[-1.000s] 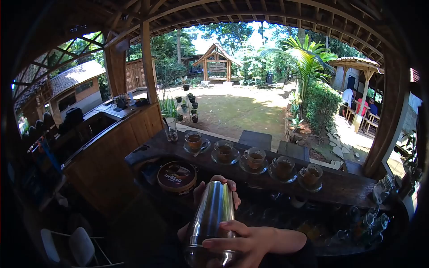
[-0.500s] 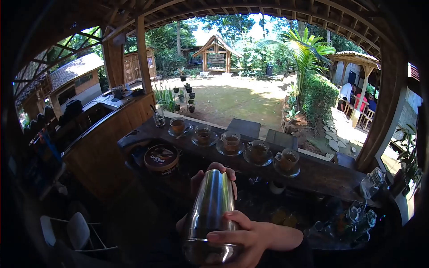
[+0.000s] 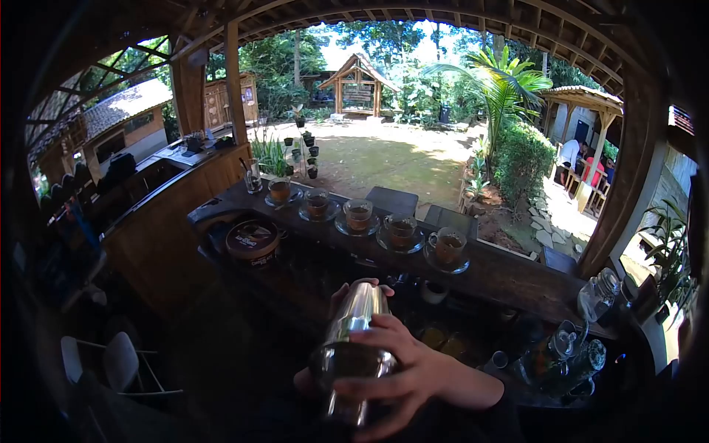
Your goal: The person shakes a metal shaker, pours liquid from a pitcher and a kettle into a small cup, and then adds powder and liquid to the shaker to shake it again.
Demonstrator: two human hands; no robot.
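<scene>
1. The right hand [image 3: 413, 369] is clenched around the middle of a steel shaker [image 3: 353, 340], held near and low, in front of the counter [image 3: 509, 277].
2. The left hand [image 3: 347, 295] is mostly hidden behind the shaker's far end; fingertips show there, so it seems to cap that end.
3. Shaking well likely needs both ends pressed firmly together so the seal holds.
4. Five glass cups of tea [image 3: 358, 214] on saucers stand in a row on the counter.
5. One round tin [image 3: 252, 241] sits at the left.
</scene>
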